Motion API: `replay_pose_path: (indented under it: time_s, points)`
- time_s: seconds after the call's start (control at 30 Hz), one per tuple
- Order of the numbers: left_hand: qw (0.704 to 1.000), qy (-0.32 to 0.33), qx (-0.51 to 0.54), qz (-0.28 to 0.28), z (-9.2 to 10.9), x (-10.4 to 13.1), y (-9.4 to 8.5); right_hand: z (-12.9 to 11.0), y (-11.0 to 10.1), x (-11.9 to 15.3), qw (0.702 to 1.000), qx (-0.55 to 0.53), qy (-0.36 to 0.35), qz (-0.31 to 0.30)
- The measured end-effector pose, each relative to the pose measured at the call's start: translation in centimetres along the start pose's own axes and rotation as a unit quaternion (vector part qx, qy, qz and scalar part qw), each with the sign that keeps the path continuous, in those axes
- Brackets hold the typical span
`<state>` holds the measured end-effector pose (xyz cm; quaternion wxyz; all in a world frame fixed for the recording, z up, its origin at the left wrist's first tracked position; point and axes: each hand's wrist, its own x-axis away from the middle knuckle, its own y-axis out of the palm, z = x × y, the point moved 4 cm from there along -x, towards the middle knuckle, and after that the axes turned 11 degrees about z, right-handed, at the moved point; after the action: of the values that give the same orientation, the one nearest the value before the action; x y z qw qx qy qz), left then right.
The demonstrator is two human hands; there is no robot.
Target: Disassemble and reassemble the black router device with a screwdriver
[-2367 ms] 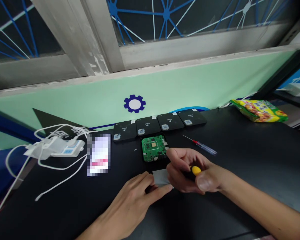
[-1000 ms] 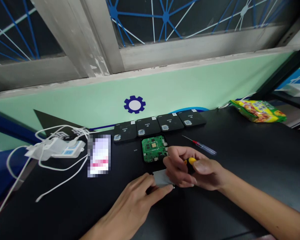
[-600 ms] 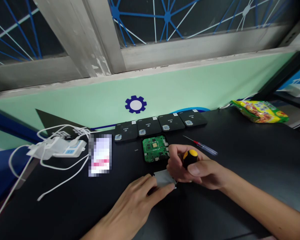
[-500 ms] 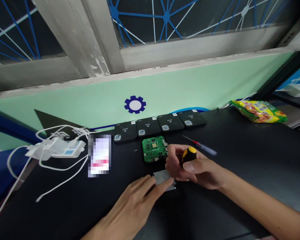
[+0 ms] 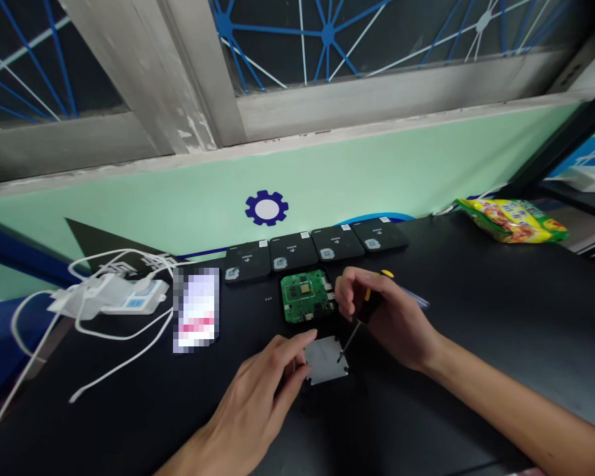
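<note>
A thin grey metal plate (image 5: 326, 360) lies on the black table. My left hand (image 5: 265, 383) is at its left edge, thumb and forefinger apart, the fingertips at the plate's side. In my right hand (image 5: 389, 317) is a black and yellow screwdriver (image 5: 371, 301), its shaft slanting down to the plate's right part, where a small dark piece shows at the tip. Behind the plate a green circuit board (image 5: 305, 295) sits in an open black case. Tiny screws (image 5: 268, 299) lie left of the case.
Several black boxes (image 5: 292, 252) stand in a row along the wall. A phone (image 5: 197, 309), a white power strip (image 5: 139, 297) and loose cables are at the left. Behind my right hand is a clear-handled screwdriver (image 5: 417, 297); a snack bag (image 5: 515, 221) lies far right.
My right hand has lifted and tilted the screwdriver, so its shaft now shows. The forefinger of my left hand has drawn back from the plate's right part to its left edge, uncovering the plate.
</note>
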<state>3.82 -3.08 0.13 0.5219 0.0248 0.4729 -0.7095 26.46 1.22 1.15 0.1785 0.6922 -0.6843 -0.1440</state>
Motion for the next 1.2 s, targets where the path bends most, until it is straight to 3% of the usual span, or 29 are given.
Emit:
replay_pose_path:
  time_s: [0.17, 0.3, 0.47, 0.93, 1.2]
  points:
    - [0.997, -0.016, 0.037, 0.060, 0.0, -0.2, -0.6, -0.2, -0.1, 0.1, 1.000, -0.007, -0.004, 0.020]
    - [0.996, -0.024, 0.046, 0.066, -0.3, 0.0, -0.5, 0.6, 0.4, 0.4, 0.999, -0.019, 0.026, -0.031]
    - [0.996, -0.031, 0.035, 0.070, -0.6, 0.2, -0.3, 1.2, 0.7, 0.9, 0.997, -0.012, 0.002, -0.077]
    - [0.991, -0.052, -0.015, 0.125, -0.4, -0.5, -1.0, 0.9, 0.5, 0.8, 0.996, 0.024, -0.041, -0.070]
    - [0.991, -0.046, -0.012, 0.125, -0.3, -0.7, -1.5, 1.0, 0.4, 0.8, 0.996, 0.042, -0.046, -0.066]
